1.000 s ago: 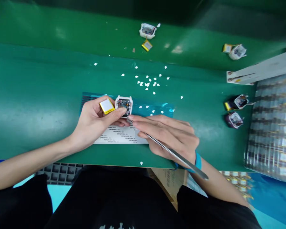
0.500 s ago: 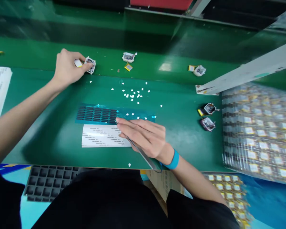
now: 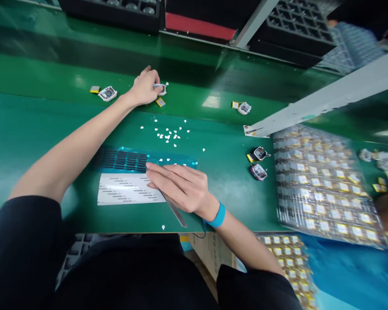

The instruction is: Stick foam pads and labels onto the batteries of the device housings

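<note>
My left hand (image 3: 144, 89) reaches far across the green table and closes its fingers on a small white watch case (image 3: 162, 88) with a yellow battery (image 3: 160, 102) lying beside it. Another white watch case (image 3: 107, 93) with its yellow battery (image 3: 95, 89) lies on the belt to the left of that hand. My right hand (image 3: 178, 186) rests near the table's front with fingers extended over a white label sheet (image 3: 126, 189), holding metal tweezers (image 3: 174, 211) under the palm. A blue strip of dark stickers (image 3: 129, 158) lies just behind the sheet.
Small white paper bits (image 3: 168, 133) are scattered mid-table. One more white case (image 3: 244, 107) and two dark cases (image 3: 258, 162) lie to the right. Plastic-wrapped trays of yellow batteries (image 3: 323, 185) fill the right side. A grey rail (image 3: 310, 107) crosses above them; black trays stand behind.
My left hand carried the watch case and battery from the label sheet to the far belt, left it there, then moved right onto another case. My right hand stayed on the sheet.
</note>
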The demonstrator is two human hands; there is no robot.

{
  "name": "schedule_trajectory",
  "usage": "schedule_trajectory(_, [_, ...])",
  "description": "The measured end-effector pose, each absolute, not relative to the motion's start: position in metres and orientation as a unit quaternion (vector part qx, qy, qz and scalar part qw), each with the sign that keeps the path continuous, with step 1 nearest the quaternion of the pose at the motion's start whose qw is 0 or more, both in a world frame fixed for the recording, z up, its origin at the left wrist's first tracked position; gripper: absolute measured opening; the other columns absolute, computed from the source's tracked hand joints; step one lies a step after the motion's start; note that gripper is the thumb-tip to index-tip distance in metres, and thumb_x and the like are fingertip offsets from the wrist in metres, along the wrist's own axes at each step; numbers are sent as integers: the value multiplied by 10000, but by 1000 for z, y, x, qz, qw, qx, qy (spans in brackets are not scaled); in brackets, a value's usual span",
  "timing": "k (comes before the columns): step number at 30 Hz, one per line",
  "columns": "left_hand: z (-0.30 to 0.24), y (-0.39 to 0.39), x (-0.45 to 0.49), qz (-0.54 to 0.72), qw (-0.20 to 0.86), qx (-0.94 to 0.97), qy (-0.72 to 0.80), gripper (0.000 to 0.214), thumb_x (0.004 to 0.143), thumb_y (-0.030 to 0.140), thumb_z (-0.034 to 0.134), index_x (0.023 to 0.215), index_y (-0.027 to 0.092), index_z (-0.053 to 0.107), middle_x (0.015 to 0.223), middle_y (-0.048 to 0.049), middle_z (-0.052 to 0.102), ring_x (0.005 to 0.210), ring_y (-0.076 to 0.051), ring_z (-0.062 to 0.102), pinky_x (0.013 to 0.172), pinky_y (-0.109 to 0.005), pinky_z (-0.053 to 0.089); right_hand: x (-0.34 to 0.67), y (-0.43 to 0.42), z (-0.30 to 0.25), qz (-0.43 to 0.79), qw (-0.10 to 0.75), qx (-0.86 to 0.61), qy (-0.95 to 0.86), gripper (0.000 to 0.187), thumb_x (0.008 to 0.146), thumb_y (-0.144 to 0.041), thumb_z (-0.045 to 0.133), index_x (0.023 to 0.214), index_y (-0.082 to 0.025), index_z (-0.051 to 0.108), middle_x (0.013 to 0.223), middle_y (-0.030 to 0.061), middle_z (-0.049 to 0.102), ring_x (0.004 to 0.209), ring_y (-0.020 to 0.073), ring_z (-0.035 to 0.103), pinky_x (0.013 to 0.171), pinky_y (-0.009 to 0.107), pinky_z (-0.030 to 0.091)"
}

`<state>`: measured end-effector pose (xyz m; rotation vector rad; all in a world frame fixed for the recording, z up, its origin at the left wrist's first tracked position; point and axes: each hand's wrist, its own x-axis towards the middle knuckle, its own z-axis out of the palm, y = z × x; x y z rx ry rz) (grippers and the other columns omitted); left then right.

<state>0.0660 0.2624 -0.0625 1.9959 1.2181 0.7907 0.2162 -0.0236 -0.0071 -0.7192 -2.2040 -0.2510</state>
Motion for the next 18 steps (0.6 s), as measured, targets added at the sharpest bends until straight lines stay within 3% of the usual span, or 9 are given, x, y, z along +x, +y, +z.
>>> schedule_trajectory(4, [-34,222,56,316,351,771,428,248,897,227,772,929,197,528,1240,106,676,1414,-82,362,1224,-311,218,217,-27,-8,-81,415,-278,-862,122,993,-168,666,1056,-88,731,1028,77,835,842,157,774,691,264,641])
schedule_trajectory(6, [-13,177,51,337,371,771,392,237,955,213,721,936,215,485,1160,105,711,1317,-60,532,1171,-294,351,217,-30,-7,-32,440,-283,-852,138,1006,-168,616,1065,-87,711,1024,103,832,923,186,782,769,293,668])
schedule_trajectory(9, [15,98,40,413,517,671,336,188,996,308,682,1002,234,509,1055,-2,782,870,-145,748,853,-352,572,216,-34,-5,69,510,-305,-801,188,1010,-91,510,1098,-113,675,1017,126,819,1002,199,774,808,324,670])
schedule_trajectory(12, [27,38,27,399,548,625,388,154,946,314,745,1002,198,662,941,-47,794,545,-104,614,543,-287,522,214,-33,-6,97,538,-346,-763,318,980,-1,444,1201,-137,627,951,73,791,762,151,739,694,303,632])
schedule_trajectory(15, [22,8,17,376,573,595,420,177,981,287,693,1114,177,733,936,-59,789,585,-108,615,532,-256,518,212,-32,-9,65,510,-400,-759,339,987,-26,451,1251,-178,599,921,13,769,628,108,688,617,254,593])
schedule_trajectory(18, [14,-5,13,369,592,585,414,222,982,235,663,1184,196,747,877,-34,755,628,-117,631,545,-229,530,211,-31,-11,59,456,-434,-775,219,1011,-139,551,1218,-194,595,891,-24,774,613,77,689,552,194,544])
